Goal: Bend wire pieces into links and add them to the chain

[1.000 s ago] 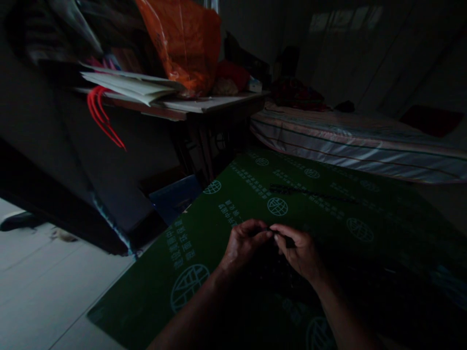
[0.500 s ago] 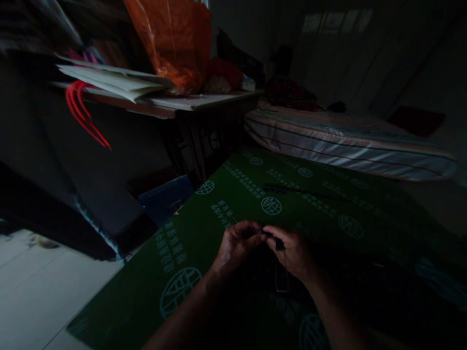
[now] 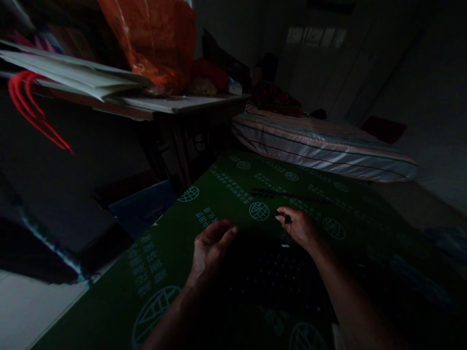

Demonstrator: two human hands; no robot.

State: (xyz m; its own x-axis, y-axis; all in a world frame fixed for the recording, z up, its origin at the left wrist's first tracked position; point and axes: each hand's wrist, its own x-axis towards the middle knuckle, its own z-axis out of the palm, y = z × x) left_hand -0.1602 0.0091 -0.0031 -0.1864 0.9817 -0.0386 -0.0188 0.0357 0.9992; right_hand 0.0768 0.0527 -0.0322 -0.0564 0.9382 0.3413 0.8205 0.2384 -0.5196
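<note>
My right hand (image 3: 299, 227) pinches a small black piece (image 3: 288, 219) between thumb and fingers, raised over the green tabletop. It is too dark to tell what kind of piece it is. To its left, my left hand (image 3: 211, 248) is curled, with thumb and forefinger tips close together; whatever they may hold does not show. Below and between the hands lies a black, dark-shadowed thing (image 3: 280, 272) dotted with small light specks. A small pale rectangle (image 3: 285, 246) shows at its far edge. Beyond the hands a thin black strip (image 3: 292, 195) lies across the green surface.
The green tabletop (image 3: 164, 262) carries printed globe marks and lettering. At the left stands a desk (image 3: 182, 104) with an orange bag (image 3: 156, 43), papers (image 3: 80, 75) and red cord (image 3: 40, 114). A blue panel (image 3: 142, 206) leans below. Behind is a mattress (image 3: 321, 146).
My hands have come apart: the right moved up and away with the black piece, the left drew back to the left. The camera view has turned slightly to the right.
</note>
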